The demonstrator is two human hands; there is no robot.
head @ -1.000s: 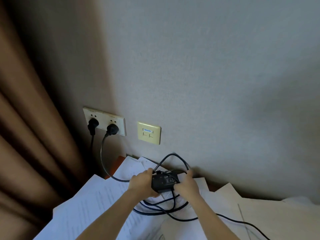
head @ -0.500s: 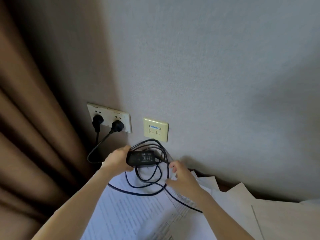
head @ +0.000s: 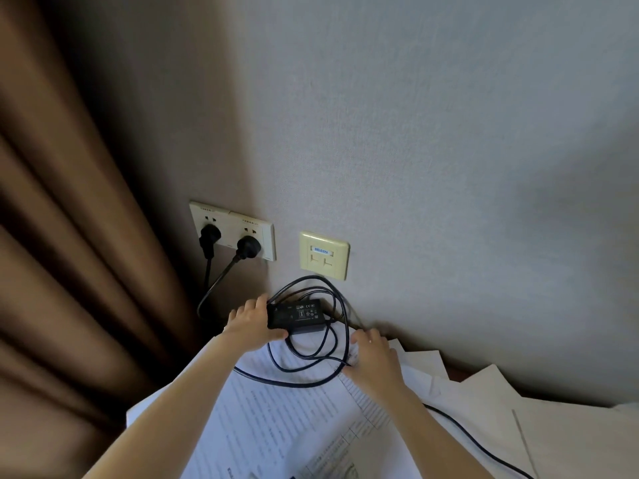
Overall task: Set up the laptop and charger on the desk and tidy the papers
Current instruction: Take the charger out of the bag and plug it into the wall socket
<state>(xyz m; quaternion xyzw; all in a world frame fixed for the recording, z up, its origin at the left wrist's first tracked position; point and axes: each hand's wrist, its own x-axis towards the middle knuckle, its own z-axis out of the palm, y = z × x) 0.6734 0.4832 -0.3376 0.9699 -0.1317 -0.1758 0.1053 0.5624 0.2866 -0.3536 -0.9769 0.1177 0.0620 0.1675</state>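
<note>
Lifted off the papers point(head: 294, 420), our charger brick point(head: 299, 314) now hangs by the wall point(head: 449, 167).
Our left hand point(head: 254, 324) grips its end; our right hand point(head: 375, 359) has let go and rests with loose, spread fingers on the papers, holding nothing, beside the cable loops point(head: 313, 277).

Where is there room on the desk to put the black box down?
No bare desk is free: only a thin wood strip shows by the wall. The flattest room is the plain papers on the right, between the wall and the trailing cable. The corner under the sockets is crowded with cable loops around the charger brick.
</note>
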